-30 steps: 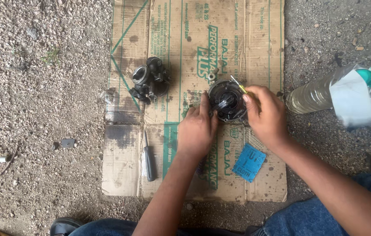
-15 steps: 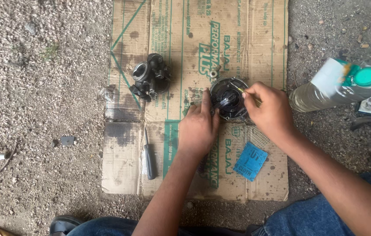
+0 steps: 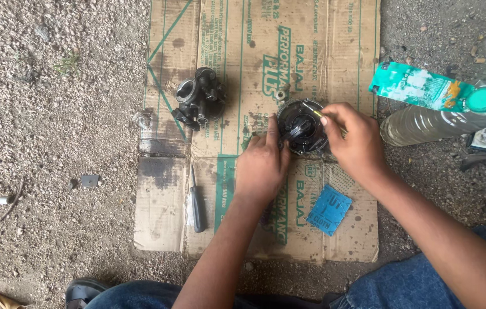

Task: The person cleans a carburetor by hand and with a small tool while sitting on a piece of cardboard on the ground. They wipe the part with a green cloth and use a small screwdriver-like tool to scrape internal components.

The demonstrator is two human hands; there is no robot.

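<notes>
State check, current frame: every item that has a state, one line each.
left hand: resting against round black part, steadying it
right hand: pinching a thin yellow-tipped tool at the part's rim
round black part: flat on cardboard, open face up
carburetor body: lying apart, untouched
screwdriver: lying flat, unused
blue packet: flat on cardboard
plastic bottle: on its side, on the gravel
cardboard: flattened, oil-stained

The right hand [image 3: 357, 140] now sits higher on the round black part [image 3: 303, 127], its thin tool [image 3: 313, 112] pointing left. The view shifts slightly rightward.
</notes>
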